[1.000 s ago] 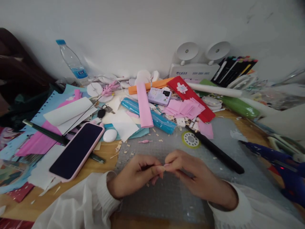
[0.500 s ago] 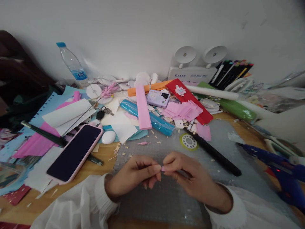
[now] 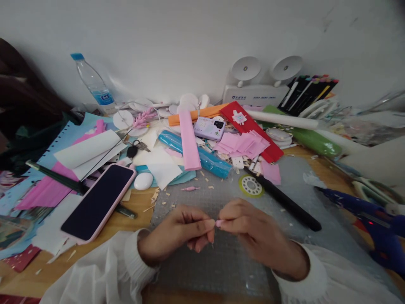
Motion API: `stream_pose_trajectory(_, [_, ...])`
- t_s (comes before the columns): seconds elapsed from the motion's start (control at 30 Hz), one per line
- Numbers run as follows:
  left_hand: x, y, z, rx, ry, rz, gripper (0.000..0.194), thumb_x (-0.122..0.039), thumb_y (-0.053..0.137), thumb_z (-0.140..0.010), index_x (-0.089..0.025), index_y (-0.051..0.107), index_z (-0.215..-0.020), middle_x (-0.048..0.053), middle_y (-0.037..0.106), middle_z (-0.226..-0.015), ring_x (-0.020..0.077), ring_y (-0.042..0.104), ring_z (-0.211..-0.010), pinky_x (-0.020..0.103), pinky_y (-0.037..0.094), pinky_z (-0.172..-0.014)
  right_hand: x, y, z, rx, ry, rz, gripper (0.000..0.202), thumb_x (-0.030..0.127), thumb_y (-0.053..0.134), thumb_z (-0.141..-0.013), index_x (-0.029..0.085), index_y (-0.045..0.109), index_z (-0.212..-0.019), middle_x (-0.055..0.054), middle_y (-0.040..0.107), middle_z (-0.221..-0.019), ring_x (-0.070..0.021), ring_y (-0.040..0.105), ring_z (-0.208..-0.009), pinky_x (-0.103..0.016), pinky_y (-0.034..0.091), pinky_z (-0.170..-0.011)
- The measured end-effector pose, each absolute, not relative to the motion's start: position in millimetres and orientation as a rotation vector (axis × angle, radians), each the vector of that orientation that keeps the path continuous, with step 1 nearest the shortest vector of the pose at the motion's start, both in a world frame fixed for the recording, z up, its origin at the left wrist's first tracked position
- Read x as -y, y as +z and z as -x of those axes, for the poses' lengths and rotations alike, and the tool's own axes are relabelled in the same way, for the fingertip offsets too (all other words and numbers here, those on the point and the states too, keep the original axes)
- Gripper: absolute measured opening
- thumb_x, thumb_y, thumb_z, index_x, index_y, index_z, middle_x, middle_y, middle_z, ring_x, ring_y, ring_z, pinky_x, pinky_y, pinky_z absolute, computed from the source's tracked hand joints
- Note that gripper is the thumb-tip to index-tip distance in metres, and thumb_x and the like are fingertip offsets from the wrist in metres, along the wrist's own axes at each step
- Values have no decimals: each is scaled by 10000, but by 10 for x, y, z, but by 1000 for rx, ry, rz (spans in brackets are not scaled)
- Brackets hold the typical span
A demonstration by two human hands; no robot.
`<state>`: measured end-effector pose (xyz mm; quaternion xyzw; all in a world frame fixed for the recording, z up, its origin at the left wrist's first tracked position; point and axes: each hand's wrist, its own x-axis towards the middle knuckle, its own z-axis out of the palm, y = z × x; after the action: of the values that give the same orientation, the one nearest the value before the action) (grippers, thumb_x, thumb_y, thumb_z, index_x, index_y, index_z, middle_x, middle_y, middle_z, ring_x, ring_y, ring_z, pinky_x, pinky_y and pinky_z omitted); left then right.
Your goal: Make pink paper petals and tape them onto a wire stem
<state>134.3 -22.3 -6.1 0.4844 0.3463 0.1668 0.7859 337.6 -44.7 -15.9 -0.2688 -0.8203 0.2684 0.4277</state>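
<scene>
Above the grey cutting mat (image 3: 209, 270), both hands meet fingertip to fingertip. Between them shows a tiny piece of pink paper (image 3: 218, 223), mostly covered by the fingers. My left hand (image 3: 186, 231) pinches one side of it with thumb and forefinger, the other fingers curled under. My right hand (image 3: 253, 232) grips the opposite side, knuckles up. On the mat just beyond them lies a small pink twisted paper piece (image 3: 190, 188) with thin pointed ends. A roll of tape with a yellow-green rim (image 3: 251, 186) is near my right hand.
A black-handled tool (image 3: 287, 204) and a blue glue gun (image 3: 360, 211) lie to the right. On the left rests a phone (image 3: 98, 204). Pink paper squares (image 3: 243, 143), a folded pink paper strip (image 3: 190, 143) and a blue roll (image 3: 209, 162) fill the back. A bottle (image 3: 95, 82) stands behind.
My right hand has turned, its knuckles now rolled further over the top. Slightly more of the pink paper shows between the fingertips. My left hand has stayed nearly in place.
</scene>
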Motion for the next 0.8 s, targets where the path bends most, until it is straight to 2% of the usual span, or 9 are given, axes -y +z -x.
stream_pose_trajectory(0.17, [215, -100, -1355, -550, 243, -533, 312, -382, 643, -781, -114, 603, -628, -49, 424, -430, 51, 320, -381, 195, 230, -428, 451, -111, -3422, 2214, 308, 570, 223, 98, 439, -947, 171, 548, -1127, -77, 693, -949, -175, 613, -944, -299, 561, -795])
stream_pose_trajectory(0.33, [236, -111, -1378, -621, 239, -727, 549, -599, 490, -819, -98, 644, -656, 40, 590, -532, 95, 496, -451, 209, 321, -429, 425, -13, -3422, 2376, 119, 516, 229, 114, 382, -963, 172, 555, -1101, -76, 732, -912, -176, 662, -931, -290, 580, -802])
stream_pose_trajectory(0.43, [242, -109, -1367, -683, 349, -901, 443, -537, 582, -811, -110, 627, -704, 17, 609, -572, 80, 508, -491, 194, 364, -488, 419, -34, -3396, 2374, 142, 505, 212, 99, 421, -938, 162, 541, -1100, -79, 721, -927, -177, 652, -947, -290, 579, -799])
stream_pose_trajectory(0.6, [232, -81, -1334, -755, 446, -1004, 391, -484, 612, -816, -110, 627, -703, -19, 566, -521, 57, 466, -441, 174, 323, -435, 443, -101, -3392, 2190, 323, 719, 310, 88, 508, -871, 178, 473, -1165, -112, 643, -1073, -192, 607, -1024, -355, 539, -864])
stream_pose_trajectory(0.8, [230, -70, -1335, -756, 413, -938, 404, -495, 629, -796, -106, 634, -690, -9, 589, -533, 52, 491, -453, 160, 344, -447, 445, -124, -3433, 2242, 343, 717, 182, 119, 476, -926, 188, 512, -1090, -57, 646, -889, -172, 591, -830, -315, 538, -761])
